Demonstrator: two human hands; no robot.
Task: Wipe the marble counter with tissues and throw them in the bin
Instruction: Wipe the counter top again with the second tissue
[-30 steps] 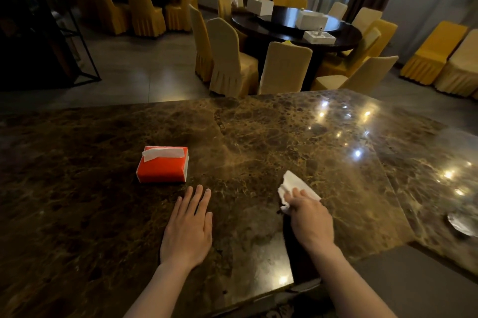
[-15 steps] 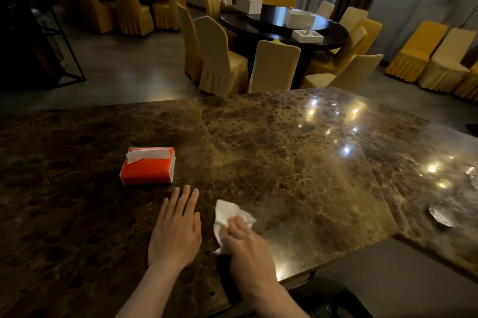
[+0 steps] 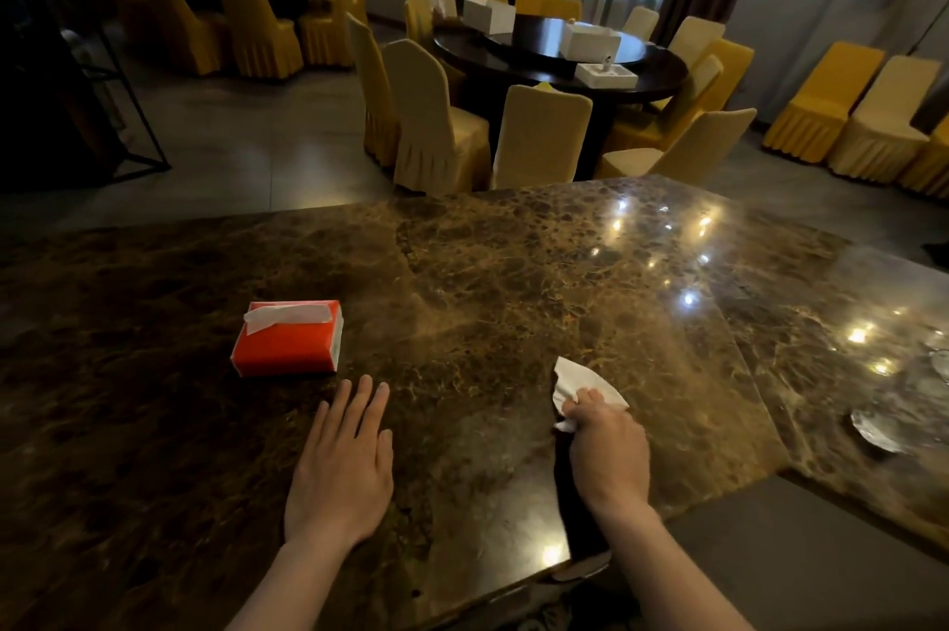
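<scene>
A brown marble counter [image 3: 513, 270] fills the lower half of the head view. My right hand [image 3: 608, 450] is closed around a crumpled white tissue [image 3: 577, 381] and presses it onto the marble near the front edge. My left hand [image 3: 341, 466] lies flat on the counter, palm down, fingers slightly spread, holding nothing. Just beyond its fingertips sits a red tissue box [image 3: 287, 340] with a white tissue sticking out of its top slot. No bin is in view.
A small shiny dish [image 3: 875, 432] rests on the counter's right section. Beyond the counter stand round dark dining tables [image 3: 560, 60] ringed by several yellow and cream covered chairs [image 3: 436, 127]. A dark metal rack [image 3: 77, 65] stands at the far left.
My right hand swept the tissue left toward my left hand, then back right across the marble. The left hand and tissue box stayed put; the camera shifted slightly.
</scene>
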